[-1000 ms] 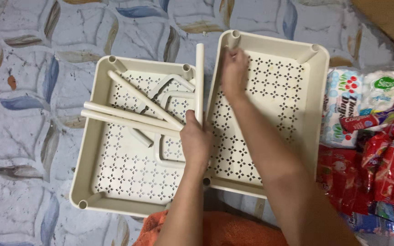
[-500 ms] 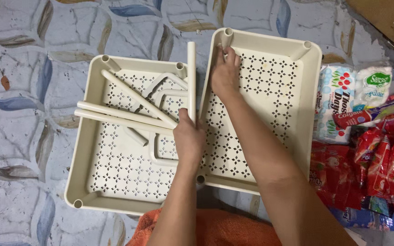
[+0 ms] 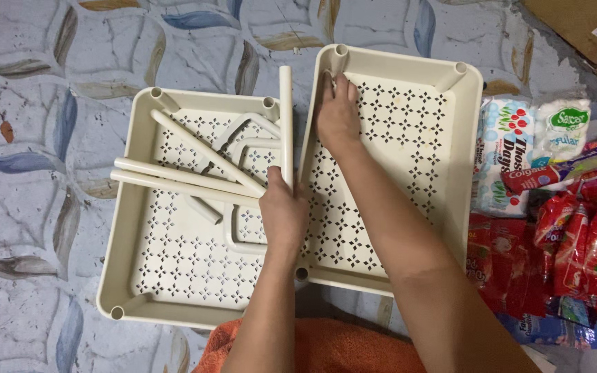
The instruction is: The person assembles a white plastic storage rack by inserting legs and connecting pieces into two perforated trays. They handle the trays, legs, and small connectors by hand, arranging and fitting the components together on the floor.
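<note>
While red and white packets [image 3: 561,228] lie right, left hand [image 3: 283,211] grips a cream tube [image 3: 286,124], right hand [image 3: 336,114] presses the tray [image 3: 395,262].

Two perforated trays are lying side by side on the floor [image 3: 50,103], the left tray [image 3: 174,276] holding loose tubes [image 3: 188,179] and the right tray [image 3: 409,138] overlapping its edge. The left hand [image 3: 281,214] is gripping an upright tube [image 3: 285,117] between the trays, while the right hand [image 3: 336,114] is resting inside the right tray near its far left corner. Snack packets [image 3: 575,235] are lying just right of that tray.
</note>
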